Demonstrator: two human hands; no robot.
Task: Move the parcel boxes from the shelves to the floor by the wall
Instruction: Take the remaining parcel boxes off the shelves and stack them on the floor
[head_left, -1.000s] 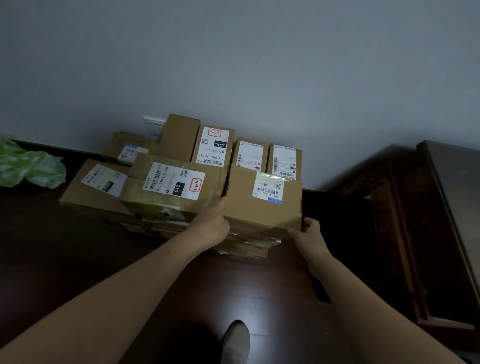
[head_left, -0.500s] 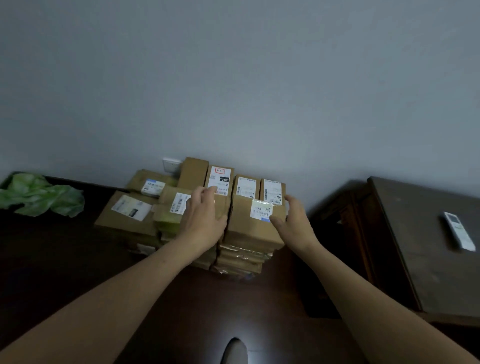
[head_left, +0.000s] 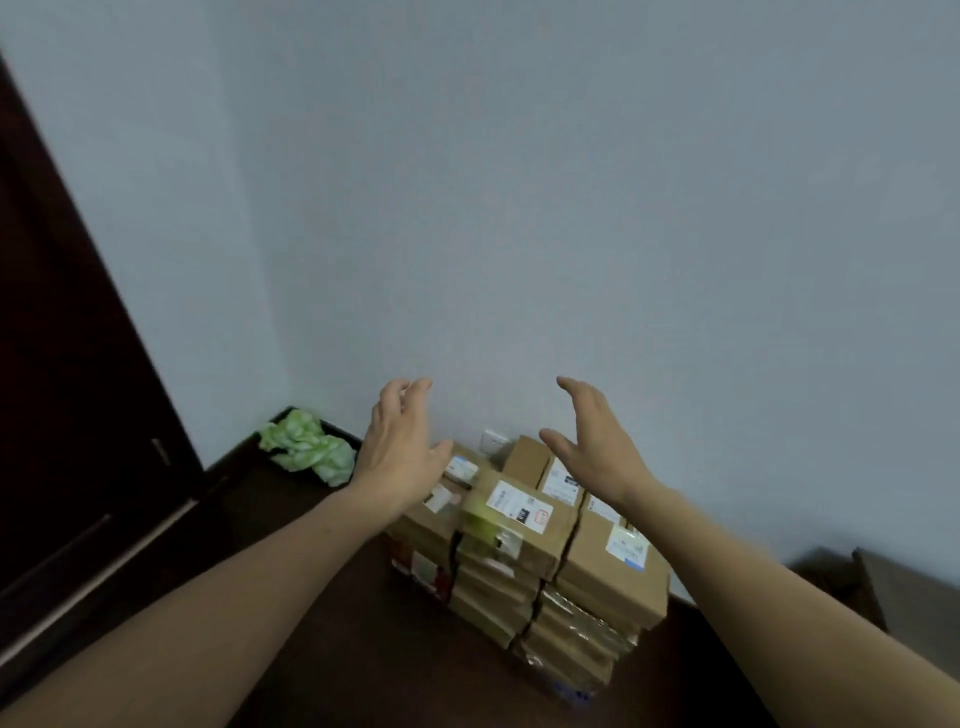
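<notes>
Head view: left hand (head_left: 400, 447), right hand (head_left: 597, 447) raised, fingers (head_left: 415, 387) spread.

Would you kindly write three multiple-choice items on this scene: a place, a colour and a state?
1. Where do the parcel boxes stand? A. on a shelf; B. on the floor against the wall; C. on a chair.
2. What colour is the crumpled thing in the corner? A. green; B. red; C. blue.
3. How are the left hand and right hand? A. both grip a box; B. one pinches a label; C. both open, holding nothing.
Answers: B, the stack rests on dark flooring at the wall's foot; A, it is pale green; C, the fingers are spread in the air.
</notes>
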